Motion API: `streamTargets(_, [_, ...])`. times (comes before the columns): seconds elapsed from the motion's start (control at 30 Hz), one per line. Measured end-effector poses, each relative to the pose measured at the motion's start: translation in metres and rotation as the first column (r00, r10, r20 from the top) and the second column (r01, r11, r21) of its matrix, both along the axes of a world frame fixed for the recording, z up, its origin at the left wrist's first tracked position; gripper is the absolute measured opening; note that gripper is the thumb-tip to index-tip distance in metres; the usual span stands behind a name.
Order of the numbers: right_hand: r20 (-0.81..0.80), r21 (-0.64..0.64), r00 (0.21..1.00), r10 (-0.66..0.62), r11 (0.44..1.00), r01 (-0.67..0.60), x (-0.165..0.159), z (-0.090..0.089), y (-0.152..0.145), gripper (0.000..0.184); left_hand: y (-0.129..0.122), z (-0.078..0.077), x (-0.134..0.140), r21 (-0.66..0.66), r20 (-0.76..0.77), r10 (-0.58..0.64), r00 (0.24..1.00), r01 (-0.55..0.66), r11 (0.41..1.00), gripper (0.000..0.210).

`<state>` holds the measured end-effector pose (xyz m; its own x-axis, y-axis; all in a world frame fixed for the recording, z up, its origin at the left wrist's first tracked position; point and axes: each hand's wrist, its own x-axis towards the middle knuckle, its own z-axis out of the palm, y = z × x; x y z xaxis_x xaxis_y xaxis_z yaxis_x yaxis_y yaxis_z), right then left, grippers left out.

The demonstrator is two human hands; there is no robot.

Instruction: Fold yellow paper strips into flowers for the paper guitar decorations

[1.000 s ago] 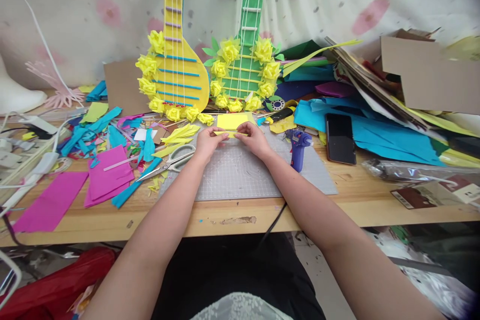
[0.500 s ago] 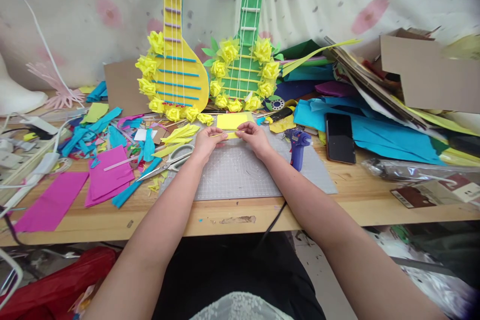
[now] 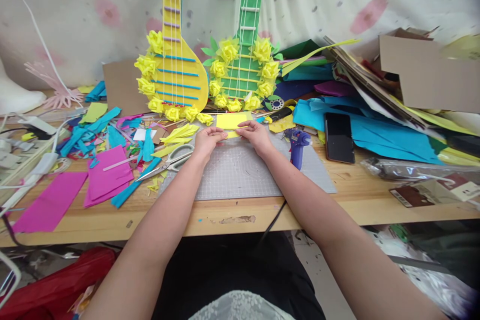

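Between my two hands is a small strip of yellow paper [image 3: 233,135], pinched at both ends above the grey cutting mat [image 3: 236,175]. My left hand [image 3: 208,141] closes its fingers on the strip's left end. The right end sits between the thumb and fingers of my right hand [image 3: 255,135]. Just beyond the fingers lies a yellow paper rectangle [image 3: 231,121]. Scissors [image 3: 170,162] with pale handles rest left of my left hand. A purple glue gun [image 3: 297,147] stands on the mat to the right of my right hand.
Behind the mat lean a yellow paper guitar [image 3: 183,77] and a green one [image 3: 245,67], both trimmed with yellow paper flowers. Magenta sheets [image 3: 108,175] and paper scraps cover the left. At right are a phone [image 3: 339,137], blue paper [image 3: 390,132] and stacked cardboard [image 3: 431,72].
Both hands stay in almost the same place, holding the yellow strip. Its visible middle part looks slightly different between the fingertips. The view has shifted very little.
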<state>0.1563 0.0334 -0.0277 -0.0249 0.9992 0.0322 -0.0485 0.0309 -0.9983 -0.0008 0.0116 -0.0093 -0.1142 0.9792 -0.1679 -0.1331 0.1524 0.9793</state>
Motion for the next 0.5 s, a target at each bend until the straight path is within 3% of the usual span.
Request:
streamTargets(0.37, [-0.151,-0.054,0.988,0.008,0.998,-0.016,0.0054,0.0030,-0.0018,0.042,0.0000,0.0007,-0.0028,-0.010,0.035,0.017,0.999,-0.016,1.000,0.027])
streamTargets(0.5, [-0.085,-0.027,0.994,0.067,0.997,-0.069,0.0024,0.0017,-0.0030,0.042,0.0011,-0.0024,-0.0019,0.009,0.003,0.006,1.000,-0.006,1.000,0.029])
